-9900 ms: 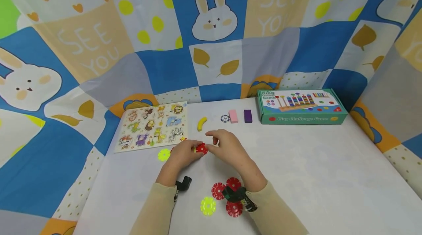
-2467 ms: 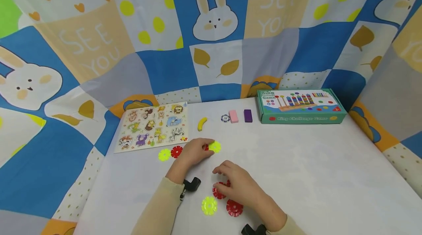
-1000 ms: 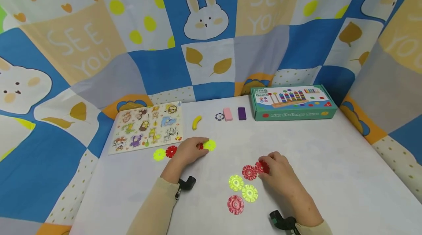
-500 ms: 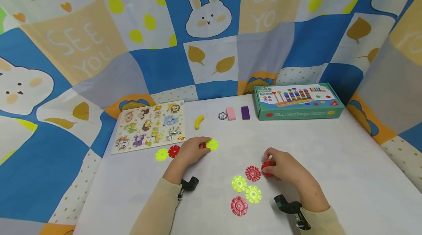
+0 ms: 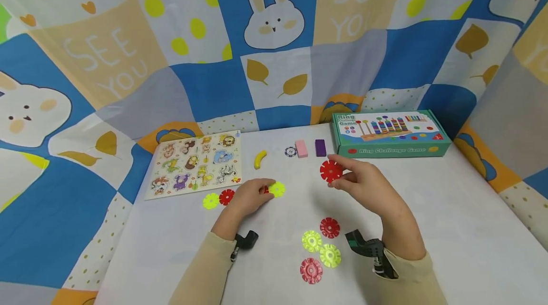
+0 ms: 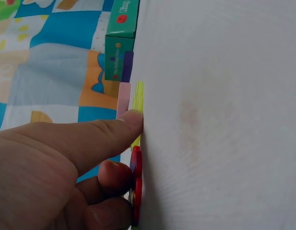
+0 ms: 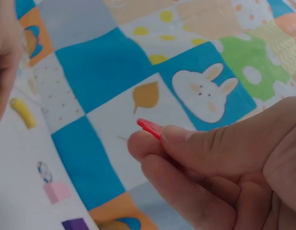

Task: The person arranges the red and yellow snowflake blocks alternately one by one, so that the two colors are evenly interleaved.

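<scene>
My right hand [image 5: 367,185] pinches a red notched plastic disc [image 5: 331,171] between thumb and fingers, raised above the table. In the right wrist view that red disc [image 7: 150,128] shows edge-on at the fingertips. My left hand [image 5: 248,197] holds a yellow-green notched disc [image 5: 277,189] at the right end of a row, its thumb [image 6: 126,125] on the disc. A red disc is mostly hidden under the left fingers. Left of that hand lie a red disc [image 5: 226,197] and a yellow-green disc [image 5: 210,201], side by side.
Nearer the front lie red discs [image 5: 311,270] and yellow-green discs [image 5: 330,255]. Behind are an animal puzzle board [image 5: 194,164], a toy banana [image 5: 259,159], a poker chip [image 5: 290,152], a pink block [image 5: 301,148], a purple block [image 5: 320,148] and a green game box [image 5: 391,152].
My right hand has taken a red disc from the front group and lifted it up and away from me. Earlier, a yellow-green disc joined the row's right end. The left hand stays there.
</scene>
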The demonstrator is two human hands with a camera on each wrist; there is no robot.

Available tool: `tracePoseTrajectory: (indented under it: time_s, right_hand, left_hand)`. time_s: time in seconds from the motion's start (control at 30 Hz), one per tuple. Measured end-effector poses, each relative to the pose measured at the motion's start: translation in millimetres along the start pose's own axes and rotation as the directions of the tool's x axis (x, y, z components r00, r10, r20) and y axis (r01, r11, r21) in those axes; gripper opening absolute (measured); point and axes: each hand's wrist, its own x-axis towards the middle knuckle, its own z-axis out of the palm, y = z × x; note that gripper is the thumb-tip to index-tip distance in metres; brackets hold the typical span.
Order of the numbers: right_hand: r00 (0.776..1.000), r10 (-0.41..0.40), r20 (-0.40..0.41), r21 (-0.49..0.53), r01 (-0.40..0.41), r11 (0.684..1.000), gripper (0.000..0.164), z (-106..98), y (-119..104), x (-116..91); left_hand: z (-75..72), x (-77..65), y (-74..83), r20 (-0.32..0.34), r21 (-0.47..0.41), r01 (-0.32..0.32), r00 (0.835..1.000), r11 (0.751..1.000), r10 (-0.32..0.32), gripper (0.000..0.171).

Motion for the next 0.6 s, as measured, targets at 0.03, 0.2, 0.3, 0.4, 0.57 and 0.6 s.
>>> tracePoseTrajectory:
  time_s: [0.03, 0.2, 0.3, 0.4, 0.57, 0.6]
  right_hand:
    - [1.0, -0.007, -0.02, 0.001, 0.007, 1.0, 0.057, -0.3, -2.5, 1.9]
    - [0.993, -0.031, -0.114, 0.033, 0.034, 0.999, 0.058, 6.0, -11.4, 11.6]
    - [0.989, -0.051, -0.139, 0.076, 0.061, 0.995, 0.058, 14.7, -15.4, 17.8]
    - [0.986, -0.059, -0.159, 0.106, 0.077, 0.991, 0.059, 27.4, -17.5, 26.3]
    - [0.987, -0.059, -0.151, 0.151, 0.082, 0.985, 0.058, 54.3, -11.3, 48.4]
    - [0.988, -0.06, -0.139, 0.155, 0.081, 0.985, 0.057, 59.5, -8.5, 53.3]
  left_hand:
    - [-0.1, 0.1, 0.1, -0.001, 0.001, -0.001, 1.0, 1.0, 0.001, 0.042]
    - [1.2, 1.0, -0.3, -0.001, -0.009, 0.002, 1.0, 1.0, -0.002, 0.042]
    - [2.3, 1.4, -0.4, 0.002, -0.01, 0.013, 1.0, 1.0, -0.013, 0.042]
    - [2.4, 1.4, 0.6, 0.004, -0.004, 0.027, 1.0, 1.0, -0.027, 0.043]
    - [0.0, 1.2, 2.3, 0.011, -0.007, 0.039, 0.999, 0.999, -0.039, 0.043]
    - [-0.4, 1.2, 2.3, 0.01, -0.006, 0.038, 0.999, 0.999, -0.038, 0.043]
